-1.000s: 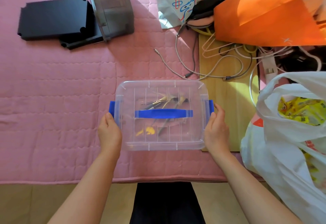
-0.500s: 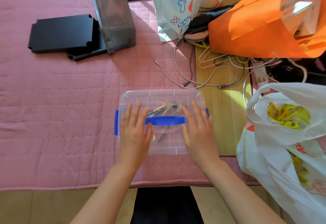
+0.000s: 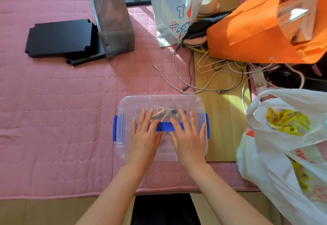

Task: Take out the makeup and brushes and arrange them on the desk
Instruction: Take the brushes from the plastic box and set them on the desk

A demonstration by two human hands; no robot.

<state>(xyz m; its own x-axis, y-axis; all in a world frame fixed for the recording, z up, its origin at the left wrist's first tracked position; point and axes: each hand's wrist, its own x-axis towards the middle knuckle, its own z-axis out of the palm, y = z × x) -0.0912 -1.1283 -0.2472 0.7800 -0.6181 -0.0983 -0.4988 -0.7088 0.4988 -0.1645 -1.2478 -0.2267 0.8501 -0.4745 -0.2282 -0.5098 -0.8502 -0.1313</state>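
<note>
Both hands lie palms down on the lid of a clear plastic storage box point(image 3: 159, 101). The left hand point(image 3: 144, 136) and the right hand point(image 3: 190, 136) have straight, slightly spread fingers that press on the lid and grip nothing. A second ago these hands were at the box's two short ends, beside its blue side clips. They have since come together on top of the lid. A blue carry handle point(image 3: 163, 126) runs between the hands, with the fingers partly covering it. The left blue clip point(image 3: 115, 128) sits just outside the left hand and the right blue clip point(image 3: 207, 125) just outside the right hand; whether the clips are undone cannot be told. The makeup brushes point(image 3: 166, 113) show dimly through the lid just past the fingertips and are still inside the box. The box rests on a worktop covered in pink quilted cloth point(image 3: 62, 118). Judging from this, opening the box is the step in hand: the lid is still on and nothing has been taken out yet. Well apart to the outside of the right hand is a white plastic bag of yellow packets point(image 3: 265, 136).
</note>
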